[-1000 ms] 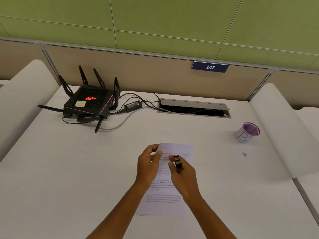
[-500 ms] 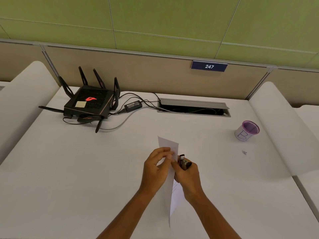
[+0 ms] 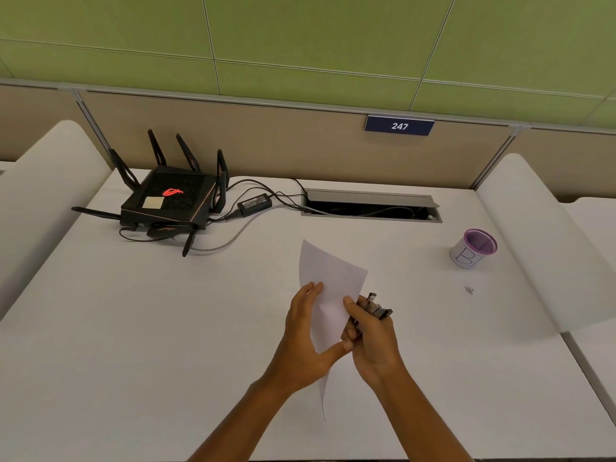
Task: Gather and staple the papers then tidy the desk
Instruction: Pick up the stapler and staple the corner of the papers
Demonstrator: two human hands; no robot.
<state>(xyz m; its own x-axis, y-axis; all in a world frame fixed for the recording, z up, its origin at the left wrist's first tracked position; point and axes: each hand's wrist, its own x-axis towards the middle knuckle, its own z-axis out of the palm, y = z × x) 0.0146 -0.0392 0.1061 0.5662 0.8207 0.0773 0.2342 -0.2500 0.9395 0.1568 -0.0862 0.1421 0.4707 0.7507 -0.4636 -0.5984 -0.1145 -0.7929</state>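
White papers [image 3: 330, 285] are lifted off the desk and turned so their blank back faces me. My left hand [image 3: 305, 338] grips them from the left, fingers behind and thumb across the lower front. My right hand [image 3: 373, 341] holds a small dark stapler [image 3: 375, 306] at the papers' right edge, with its thumb pressing on the sheet. Whether the stapler's jaws are around the papers' edge is hidden by the fingers.
A purple-rimmed pen cup [image 3: 473, 248] stands at the right, with a tiny bit of metal [image 3: 469, 289] on the desk in front of it. A black router [image 3: 170, 203], its power adapter [image 3: 255, 204] and cables sit at the back left. An open cable slot [image 3: 370, 208] runs along the back.
The papers lay flat on the desk a second ago; both hands have lifted and rotated them, so the blank back faces me. The stapler has shifted to the right edge.
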